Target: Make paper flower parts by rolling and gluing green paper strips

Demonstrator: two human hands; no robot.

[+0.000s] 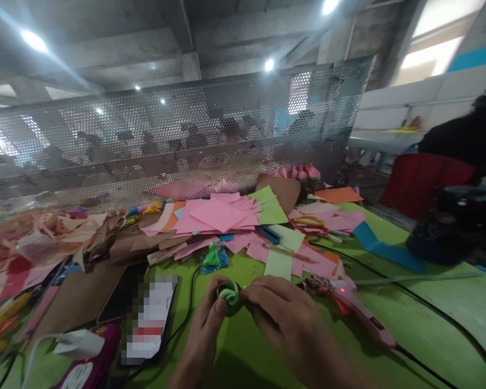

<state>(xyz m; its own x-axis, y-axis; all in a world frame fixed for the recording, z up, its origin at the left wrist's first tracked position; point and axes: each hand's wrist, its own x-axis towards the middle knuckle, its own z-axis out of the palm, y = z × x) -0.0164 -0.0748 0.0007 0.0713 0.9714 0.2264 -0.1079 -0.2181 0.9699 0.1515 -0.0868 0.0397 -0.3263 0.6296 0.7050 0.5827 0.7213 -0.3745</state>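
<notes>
A small green paper roll (229, 293), curled into a spiral, is held up over the green table (243, 351). My left hand (204, 319) grips it between thumb and fingers on its left side. At its right edge, my right hand (285, 313) has its fingers pinched together; the fingertips touch or nearly touch the roll, and I cannot make out what is between them. Right of my right hand lies a pink hot glue gun (364, 310) with a red light lit. A bright green folded piece (213, 254) on blue plastic lies just beyond my left hand.
Pink paper sheets (214, 213) are heaped at the back, before a perforated metal screen (178, 140). Scissors (308, 222) and a pencil (291, 253) lie among them. A phone (152, 319) and a purple power strip (89, 362) are at left. A black cable (437, 308) crosses the right side. A person (465, 129) sits beyond.
</notes>
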